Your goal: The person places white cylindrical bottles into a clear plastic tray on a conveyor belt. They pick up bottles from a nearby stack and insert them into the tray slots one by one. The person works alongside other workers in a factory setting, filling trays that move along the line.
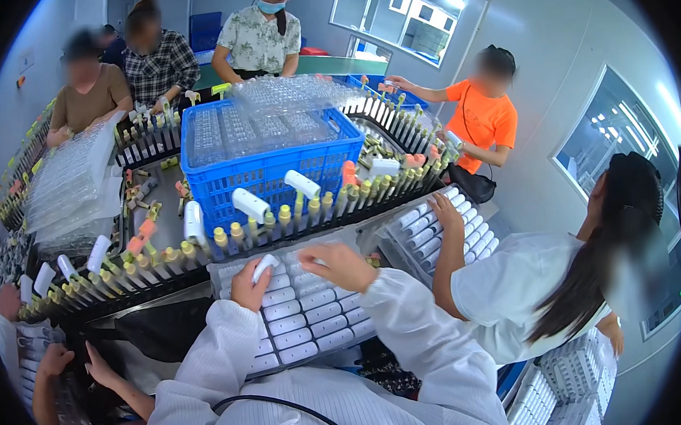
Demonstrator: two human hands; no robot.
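Left hand [247,288] clamped on a white case [265,266] jutting past its fingertips, right hand [343,266] nearby, grip unclear, tray [222,272] below.

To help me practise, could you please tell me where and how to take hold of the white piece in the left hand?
Probably by the upper end of the white piece, coming from the right: it slants up rightward, leaving that end clear of the left hand.

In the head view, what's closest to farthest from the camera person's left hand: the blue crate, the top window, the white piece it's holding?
1. White piece: in the left hand.
2. Blue crate: ahead, past the tray.
3. Window: far wall, ahead and right.
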